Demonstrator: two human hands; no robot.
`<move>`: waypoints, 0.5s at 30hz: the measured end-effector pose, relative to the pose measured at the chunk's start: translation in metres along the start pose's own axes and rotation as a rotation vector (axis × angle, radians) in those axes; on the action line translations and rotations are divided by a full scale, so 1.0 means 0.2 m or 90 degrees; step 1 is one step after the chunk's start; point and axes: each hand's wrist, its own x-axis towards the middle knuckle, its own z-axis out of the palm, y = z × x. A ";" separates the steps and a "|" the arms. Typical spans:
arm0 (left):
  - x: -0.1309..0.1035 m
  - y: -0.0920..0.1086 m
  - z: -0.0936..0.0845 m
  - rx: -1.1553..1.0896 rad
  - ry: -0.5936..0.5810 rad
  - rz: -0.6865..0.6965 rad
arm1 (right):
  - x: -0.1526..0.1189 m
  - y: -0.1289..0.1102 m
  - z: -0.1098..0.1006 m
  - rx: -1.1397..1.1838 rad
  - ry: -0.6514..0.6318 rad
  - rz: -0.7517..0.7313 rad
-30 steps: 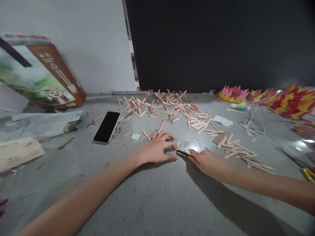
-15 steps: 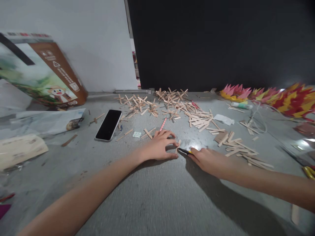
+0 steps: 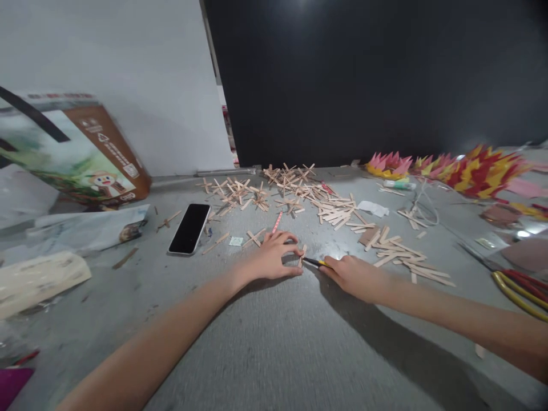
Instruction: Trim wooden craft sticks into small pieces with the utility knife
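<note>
My left hand (image 3: 274,255) rests low over the grey table, its thumb and fingertips closed around a short wooden craft stick (image 3: 304,251). From the other side, my right hand (image 3: 349,274) grips a slim black-and-yellow tool (image 3: 315,262) that looks like a utility knife. Its dark tip touches or nearly touches the stick; which of the two I cannot tell. A red-and-white patterned strip (image 3: 277,222) sticks out beyond my left fingers. Close by lie two crossed sticks (image 3: 255,237) and a small pale green square (image 3: 236,241).
Star-shaped stick pieces (image 3: 240,193) and loose sticks (image 3: 336,210) spread across the back. More sticks (image 3: 398,254) lie right, near scissors (image 3: 514,285). A phone (image 3: 189,228) lies left, before a printed bag (image 3: 94,154). Folded paper petals (image 3: 475,171) stand at far right.
The camera view has turned a little, so most things sit shifted in the picture. Both hands keep nearly the same pose, with the tool's tip still at the stick.
</note>
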 end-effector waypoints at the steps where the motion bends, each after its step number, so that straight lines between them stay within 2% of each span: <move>1: 0.00 0.00 0.00 0.004 -0.001 -0.002 | -0.01 0.01 0.00 0.022 0.003 0.014; 4: 0.00 0.00 0.00 0.012 -0.003 0.001 | -0.06 0.03 0.00 0.063 0.008 0.060; 9: -0.01 0.00 0.00 0.014 -0.002 0.016 | -0.09 0.08 0.03 0.039 0.034 0.071; 12: -0.01 0.00 0.00 0.010 0.003 0.019 | -0.12 0.09 0.02 -0.025 0.143 0.051; 15: -0.01 -0.01 0.00 0.005 0.009 0.023 | -0.26 0.05 0.05 -0.063 0.298 -0.025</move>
